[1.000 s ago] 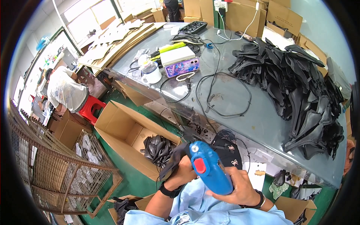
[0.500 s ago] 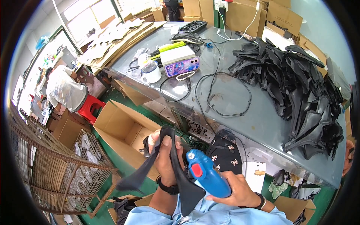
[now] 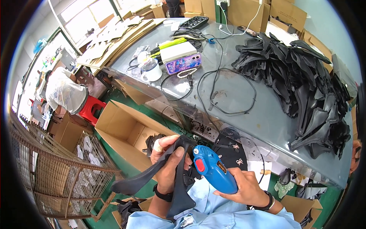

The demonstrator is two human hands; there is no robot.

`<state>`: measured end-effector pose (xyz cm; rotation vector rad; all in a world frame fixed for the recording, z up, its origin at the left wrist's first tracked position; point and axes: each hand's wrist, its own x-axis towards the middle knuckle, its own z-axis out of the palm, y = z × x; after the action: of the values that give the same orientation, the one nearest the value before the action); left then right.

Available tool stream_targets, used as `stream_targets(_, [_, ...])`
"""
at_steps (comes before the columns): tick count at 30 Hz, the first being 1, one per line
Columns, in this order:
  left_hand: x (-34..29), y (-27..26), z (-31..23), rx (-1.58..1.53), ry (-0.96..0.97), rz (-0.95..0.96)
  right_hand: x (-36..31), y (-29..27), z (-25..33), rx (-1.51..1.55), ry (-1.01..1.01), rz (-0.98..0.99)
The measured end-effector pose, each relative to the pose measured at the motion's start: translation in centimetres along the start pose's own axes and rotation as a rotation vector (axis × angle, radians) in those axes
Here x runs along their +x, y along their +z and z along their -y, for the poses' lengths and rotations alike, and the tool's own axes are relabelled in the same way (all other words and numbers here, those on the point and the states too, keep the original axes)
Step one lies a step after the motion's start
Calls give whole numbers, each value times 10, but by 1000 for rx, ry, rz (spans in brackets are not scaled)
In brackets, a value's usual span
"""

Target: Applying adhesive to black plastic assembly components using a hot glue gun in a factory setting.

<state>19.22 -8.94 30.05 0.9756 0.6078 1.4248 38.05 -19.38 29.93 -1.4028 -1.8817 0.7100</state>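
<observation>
My left hand [image 3: 166,173] is closed round a black, soft-looking shaped piece [image 3: 182,198], thumb pressing it near its upper bend. Two long ends of the piece hang from that bend, one out to the left past my wrist, the other down in front of my shirt. In my right hand [image 3: 247,189] is a blue handheld power tool [image 3: 215,171] with a red button and a small display. Its front end is close beside the bend; whether the two touch I cannot tell. The tool's working tip is hidden.
A grey table [image 3: 244,122] holds a heap of black shaped pieces [image 3: 289,76], a looped cable, a purple-cased phone [image 3: 183,63] and a white mug [image 3: 152,72]. Below stand an open cardboard box [image 3: 114,122] and a rusty wire basket [image 3: 53,171]. Another person [image 3: 65,89] sits at far left.
The black piece's bend has moved right and down, nearer the tool's front end. Its left-hanging end, blurred before, is now sharp. The tool has turned slightly, showing its display.
</observation>
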Motion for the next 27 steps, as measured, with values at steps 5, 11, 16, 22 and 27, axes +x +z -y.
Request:
stream_targets(5, [-2,2,-8,28,-86,11,0,-1,-1,9,-18,-3])
stream_targets(11, [6,-8,-25,194,-336,142,1,-4,-2,23,-59,-22])
stream_targets(16, [24,-15,-45,297,-720,235,-13,-4,-20,-49,-48,-54])
stream_targets(22, [27,-6,-55,447,-817,221,-19,-6,-28,-189,-46,28])
stream_targets(27, [32,-6,-48,574,-779,379,-20,-7,-28,-225,-69,66])
